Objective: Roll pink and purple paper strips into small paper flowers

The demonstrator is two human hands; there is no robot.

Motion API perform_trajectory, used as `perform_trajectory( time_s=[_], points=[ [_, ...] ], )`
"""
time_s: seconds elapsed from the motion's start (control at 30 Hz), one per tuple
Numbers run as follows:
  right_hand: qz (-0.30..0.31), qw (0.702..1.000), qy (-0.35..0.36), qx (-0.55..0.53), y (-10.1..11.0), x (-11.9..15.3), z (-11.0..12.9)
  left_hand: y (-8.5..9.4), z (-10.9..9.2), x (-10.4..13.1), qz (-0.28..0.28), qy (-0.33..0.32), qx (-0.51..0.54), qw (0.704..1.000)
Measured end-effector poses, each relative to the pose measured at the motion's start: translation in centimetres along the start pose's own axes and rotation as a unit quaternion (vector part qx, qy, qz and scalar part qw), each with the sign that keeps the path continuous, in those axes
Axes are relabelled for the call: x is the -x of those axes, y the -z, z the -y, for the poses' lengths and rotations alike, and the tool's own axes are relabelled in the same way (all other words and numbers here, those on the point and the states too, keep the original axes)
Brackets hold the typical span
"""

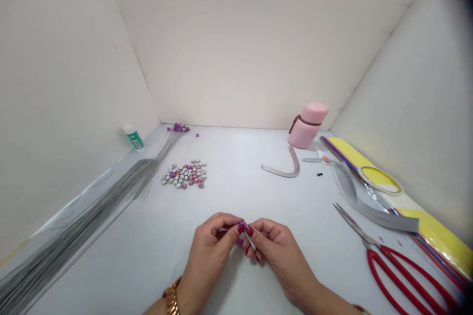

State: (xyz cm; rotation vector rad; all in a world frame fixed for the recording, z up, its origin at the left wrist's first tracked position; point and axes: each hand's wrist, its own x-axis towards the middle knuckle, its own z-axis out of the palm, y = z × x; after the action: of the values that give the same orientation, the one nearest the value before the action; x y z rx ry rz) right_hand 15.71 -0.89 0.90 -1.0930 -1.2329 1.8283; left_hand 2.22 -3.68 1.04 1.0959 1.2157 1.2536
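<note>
My left hand [214,243] and my right hand [279,251] meet low in the middle of the view, above the table. Between the fingertips of both is a small paper strip [251,242], purple on one side and white on the other. Thumbs and forefingers pinch it at a purple folded part; the fingers hide much of its shape. Beyond my left hand lies a loose pile of small folded paper stars [185,175] in silver, pink and purple.
Thin grey wires [107,202] lie at left, with purple stars [178,128] at their far end. A glue stick [133,137] is behind. Rightward are a pink flask [306,125], curled strips [283,172], red-handled scissors [373,246], a tape roll [399,189] and yellow paper [340,147].
</note>
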Motion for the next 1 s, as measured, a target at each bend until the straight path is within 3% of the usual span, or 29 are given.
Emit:
perform_trajectory(
  time_s=[0.13,0.33,0.53,0.63,0.87,1.0],
  points=[
    [0.001,1.0,-0.001,0.021,-0.06,0.01,-0.05,0.14,0.33,0.06,-0.02,0.029,-0.014,0.999],
    [0.011,0.999,0.013,0.028,-0.18,0.24,-0.02,0.31,0.58,0.44,-0.052,-0.051,-0.149,0.986],
    [0.013,0.999,0.007,0.032,-0.3,0.15,0.25,0.19,0.59,0.33,-0.055,-0.029,-0.127,0.99],
    [0.01,0.999,0.0,0.032,-0.32,0.13,0.26,0.2,0.38,0.35,-0.059,-0.065,-0.183,0.979],
    [0.016,1.0,0.0,0.022,-0.12,0.07,0.04,0.33,0.01,0.79,-0.021,-0.196,-0.328,0.924],
    [0.002,1.0,0.002,0.003,-0.06,0.03,0.13,0.28,-0.05,0.88,-0.003,-0.179,-0.302,0.936]
  ],
)
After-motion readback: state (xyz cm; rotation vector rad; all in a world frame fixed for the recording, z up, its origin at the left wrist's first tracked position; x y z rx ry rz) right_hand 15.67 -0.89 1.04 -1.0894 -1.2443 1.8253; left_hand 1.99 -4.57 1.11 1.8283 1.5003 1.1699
